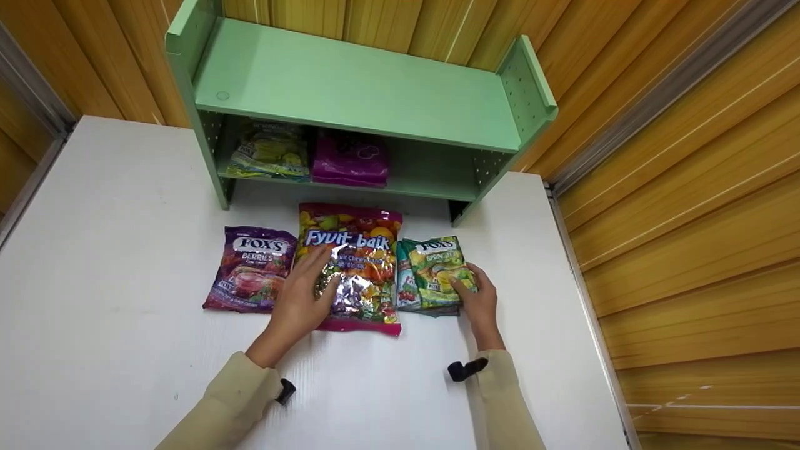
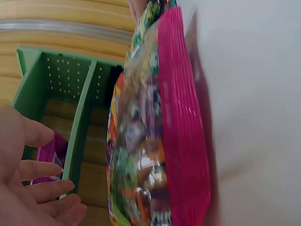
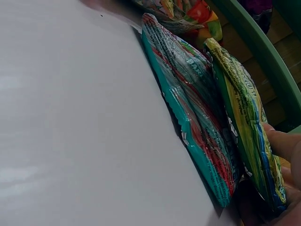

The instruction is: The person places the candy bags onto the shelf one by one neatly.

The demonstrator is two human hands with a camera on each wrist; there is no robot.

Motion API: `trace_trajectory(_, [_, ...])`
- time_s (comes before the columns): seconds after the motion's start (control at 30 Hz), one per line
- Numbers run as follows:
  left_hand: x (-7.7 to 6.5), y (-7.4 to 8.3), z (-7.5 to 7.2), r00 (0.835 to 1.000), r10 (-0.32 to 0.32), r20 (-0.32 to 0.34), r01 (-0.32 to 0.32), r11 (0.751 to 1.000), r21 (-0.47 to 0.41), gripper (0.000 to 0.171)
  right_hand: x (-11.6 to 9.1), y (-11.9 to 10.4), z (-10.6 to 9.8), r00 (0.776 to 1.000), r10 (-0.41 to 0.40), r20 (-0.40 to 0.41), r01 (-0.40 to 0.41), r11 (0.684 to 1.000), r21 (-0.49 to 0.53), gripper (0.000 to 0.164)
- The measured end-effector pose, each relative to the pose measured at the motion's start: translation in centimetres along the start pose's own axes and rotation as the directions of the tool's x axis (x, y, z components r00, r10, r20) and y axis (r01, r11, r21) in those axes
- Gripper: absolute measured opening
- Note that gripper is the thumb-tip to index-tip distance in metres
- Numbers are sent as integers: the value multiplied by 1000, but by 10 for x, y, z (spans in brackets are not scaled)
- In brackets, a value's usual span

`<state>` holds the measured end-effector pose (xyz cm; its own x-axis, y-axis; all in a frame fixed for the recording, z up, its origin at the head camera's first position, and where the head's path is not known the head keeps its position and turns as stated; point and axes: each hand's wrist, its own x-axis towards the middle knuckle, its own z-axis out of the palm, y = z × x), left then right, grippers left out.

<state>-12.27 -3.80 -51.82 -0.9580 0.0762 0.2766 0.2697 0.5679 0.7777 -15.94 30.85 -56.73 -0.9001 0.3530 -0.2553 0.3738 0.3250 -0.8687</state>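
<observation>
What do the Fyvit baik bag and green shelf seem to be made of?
The Fyvit baik bag looks like thin, glossy plastic film: bright glints, a see-through part and a ribbed pink seal. The green shelf looks smooth and satin, with rows of holes in its sides; painted wood or metal, I can't tell.

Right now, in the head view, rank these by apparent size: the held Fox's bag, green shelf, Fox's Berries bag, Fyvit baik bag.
Largest to smallest:
1. Green shelf
2. Fyvit baik bag
3. Fox's Berries bag
4. Held Fox's bag
</observation>
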Motion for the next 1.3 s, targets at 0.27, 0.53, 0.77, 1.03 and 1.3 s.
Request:
trace_trajectory(0.27, [-1,29,21,992,-18,125,29,996,-85,52,-1,-3,11,1000,14,16,-13,999,-39,61])
trace_trajectory(0.53, [3,60,59,944,-11,329,73,982,-177,58,-4,-5,7,1000,3,21,-3,999,-37,63])
trace_trajectory(0.77, [4,80,95,884,-60,463,209,938,-278,69,-6,-5,0,1000,-29,11,29,1000,-6,58])
trace_trajectory(1.03, [-3,89,126,856,-166,489,322,912,-255,82,-9,-2,-4,996,-76,40,76,997,10,52])
trace_trajectory(1.3, [-2,87,137,847,-226,480,400,866,-299,84,-10,-2,-4,994,-98,55,100,995,-29,47])
